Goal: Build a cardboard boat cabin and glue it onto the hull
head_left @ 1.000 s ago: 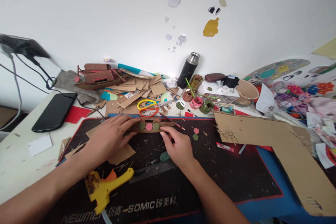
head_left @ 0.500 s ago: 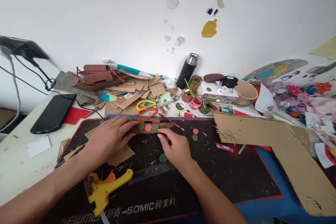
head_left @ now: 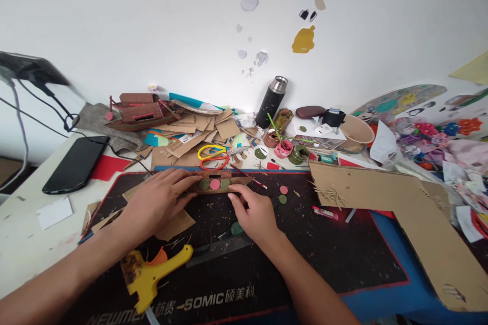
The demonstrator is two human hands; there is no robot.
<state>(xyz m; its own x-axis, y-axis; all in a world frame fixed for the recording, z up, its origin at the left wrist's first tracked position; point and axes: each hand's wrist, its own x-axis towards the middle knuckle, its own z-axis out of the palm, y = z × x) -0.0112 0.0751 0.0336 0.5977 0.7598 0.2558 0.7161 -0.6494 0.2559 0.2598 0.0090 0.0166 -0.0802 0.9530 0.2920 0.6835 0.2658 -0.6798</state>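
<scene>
A small brown cardboard boat [head_left: 240, 181] lies across the upper part of the black mat, with a green, a pink [head_left: 215, 184] and another green disc in a row on its near side. Around its left end are the fingers of my left hand [head_left: 160, 198], hiding that end. My right hand [head_left: 254, 213] pinches its lower edge at the right, thumb below and index finger by the right green disc. Two loose discs, one pink [head_left: 283, 190] and one green [head_left: 282, 198], lie on the mat to the right.
A yellow glue gun [head_left: 156, 274] lies at the front left. Behind the mat are scissors [head_left: 213, 152], cardboard scraps, open paint jars [head_left: 299, 153], a black flask [head_left: 271, 101] and a larger brown boat [head_left: 139, 111]. Bent cardboard [head_left: 430, 228] covers the right; a phone [head_left: 76, 165] lies left.
</scene>
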